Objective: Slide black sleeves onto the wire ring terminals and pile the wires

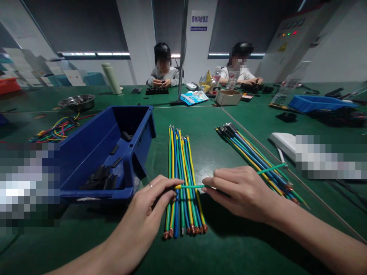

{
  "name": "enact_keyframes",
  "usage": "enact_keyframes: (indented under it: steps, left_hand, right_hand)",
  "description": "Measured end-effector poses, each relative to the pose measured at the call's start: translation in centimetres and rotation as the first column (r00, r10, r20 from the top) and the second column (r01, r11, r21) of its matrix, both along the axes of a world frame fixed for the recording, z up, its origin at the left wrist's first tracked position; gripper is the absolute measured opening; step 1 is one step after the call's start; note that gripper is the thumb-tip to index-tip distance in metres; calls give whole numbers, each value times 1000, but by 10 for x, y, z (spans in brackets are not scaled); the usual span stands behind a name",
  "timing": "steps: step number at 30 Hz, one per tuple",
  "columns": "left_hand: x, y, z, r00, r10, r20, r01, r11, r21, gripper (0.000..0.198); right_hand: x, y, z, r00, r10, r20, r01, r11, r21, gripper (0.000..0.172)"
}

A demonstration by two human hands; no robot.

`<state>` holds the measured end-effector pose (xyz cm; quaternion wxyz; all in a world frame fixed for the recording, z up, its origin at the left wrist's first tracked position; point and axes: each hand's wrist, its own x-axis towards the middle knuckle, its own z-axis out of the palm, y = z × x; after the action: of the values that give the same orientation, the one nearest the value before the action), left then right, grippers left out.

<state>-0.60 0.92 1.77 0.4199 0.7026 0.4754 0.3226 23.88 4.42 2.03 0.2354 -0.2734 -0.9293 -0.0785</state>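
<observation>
My right hand (239, 191) pinches a green wire (271, 168) that runs sideways above the green table. My left hand (151, 206) pinches the wire's left end, where a short yellow sleeve (178, 186) sits on it. Under both hands lies a bundle of yellow, blue and green wires (182, 172) with bare copper ends toward me. A second bundle of wires with black-sleeved ends (252, 156) lies slanted at the right, behind my right hand.
A blue bin (86, 152) with several black sleeves stands at the left. Loose coloured wires (57, 131) and a metal bowl (77, 101) lie further left. Two people work at the far side. A blue tray (318, 103) and a white object (283, 143) are at the right.
</observation>
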Motion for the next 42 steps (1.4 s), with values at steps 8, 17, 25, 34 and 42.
enact_keyframes:
  steps: [8,17,25,34,42]
  left_hand:
    - [-1,-5,-1,999,-9,-49,14,995,94,28]
    - [-8,-9,-8,976,-161,-147,200,930,309,47]
    - [-5,-16,-6,976,-84,-199,152,922,355,43]
    - [-1,-4,-10,984,-56,-166,108,941,322,32]
    - [2,-4,-19,968,37,-249,35,959,280,64]
  right_hand:
    - [1,-5,11,999,13,42,-12,999,-40,25]
    - [1,-2,11,999,-33,-17,33,999,2,27]
    - [0,0,7,989,-45,-138,37,997,-61,16]
    - [-6,-1,8,979,-80,-188,65,994,-89,17]
    - [-6,3,10,984,-46,-173,35,997,-69,15]
